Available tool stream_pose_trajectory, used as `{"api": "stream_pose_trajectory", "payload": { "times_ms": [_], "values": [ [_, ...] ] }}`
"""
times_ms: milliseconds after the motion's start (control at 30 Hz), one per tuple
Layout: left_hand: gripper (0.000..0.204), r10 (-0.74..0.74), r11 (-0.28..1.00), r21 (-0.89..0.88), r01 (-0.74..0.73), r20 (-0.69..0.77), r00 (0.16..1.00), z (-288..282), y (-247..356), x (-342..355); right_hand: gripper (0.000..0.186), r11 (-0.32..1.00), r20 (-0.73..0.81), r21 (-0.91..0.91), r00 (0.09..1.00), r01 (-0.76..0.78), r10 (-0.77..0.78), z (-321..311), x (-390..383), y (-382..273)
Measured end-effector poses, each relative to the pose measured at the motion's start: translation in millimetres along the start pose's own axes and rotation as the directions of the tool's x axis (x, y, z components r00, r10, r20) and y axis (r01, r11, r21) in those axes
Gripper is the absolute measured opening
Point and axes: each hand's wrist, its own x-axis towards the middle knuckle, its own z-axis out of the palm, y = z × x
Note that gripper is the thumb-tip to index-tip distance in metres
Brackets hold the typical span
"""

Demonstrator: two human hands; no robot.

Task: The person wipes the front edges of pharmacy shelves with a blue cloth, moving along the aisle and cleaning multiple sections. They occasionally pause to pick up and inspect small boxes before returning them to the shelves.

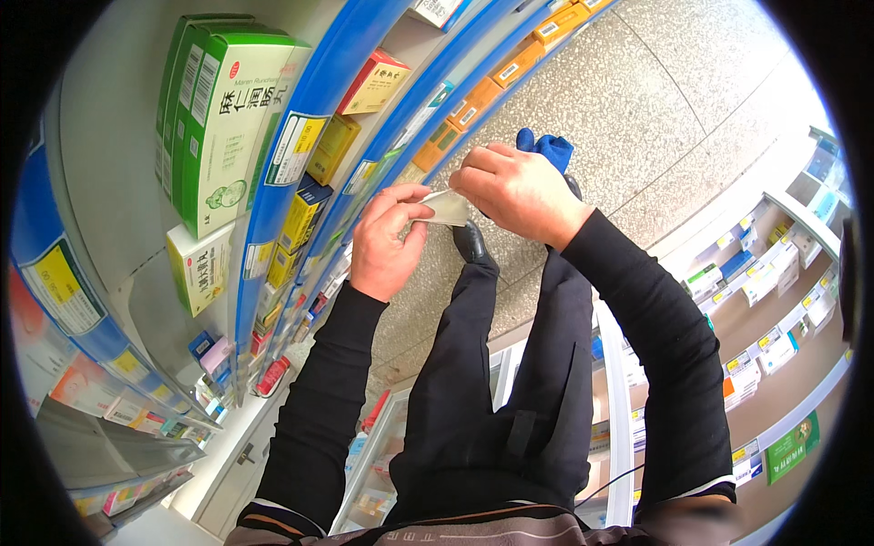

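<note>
A small pale, flat piece, like folded paper or a thin packet (446, 208), is stretched between my two hands in front of the shelves. My left hand (387, 241) pinches its left end between thumb and fingers. At its upper right edge, my right hand (523, 189) grips it with curled fingers, which hide part of it. Just past the right hand shows a bright blue cloth-like thing (552, 151); whether it touches the hand or lies on the floor, I cannot tell.
Blue-edged shelves on the left hold green-and-white medicine boxes (232, 118), a red-and-cream box (374, 82) and orange boxes (519, 62). Price labels (296, 148) line their edges. Curved shelves with small boxes (778, 273) stand at the right. Below is a speckled floor (637, 109).
</note>
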Motion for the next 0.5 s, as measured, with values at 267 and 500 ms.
{"api": "stream_pose_trajectory", "payload": {
  "times_ms": [267, 500],
  "values": [
    [0.018, -0.046, 0.998, -0.045, 0.045, -0.008, 0.999, -3.7, -7.5, -29.3, 0.009, 0.993, 0.09, 0.114, 0.996, -0.012, 0.002, 21.6, -5.5, -18.7],
    [0.014, -0.237, 0.964, -0.13, 0.231, -0.039, 0.971, -18.1, -34.5, -65.8, 0.009, 0.991, 0.239, 0.135, 0.971, 0.001, -0.034, 63.9, 3.1, -33.7]
  ]
}}
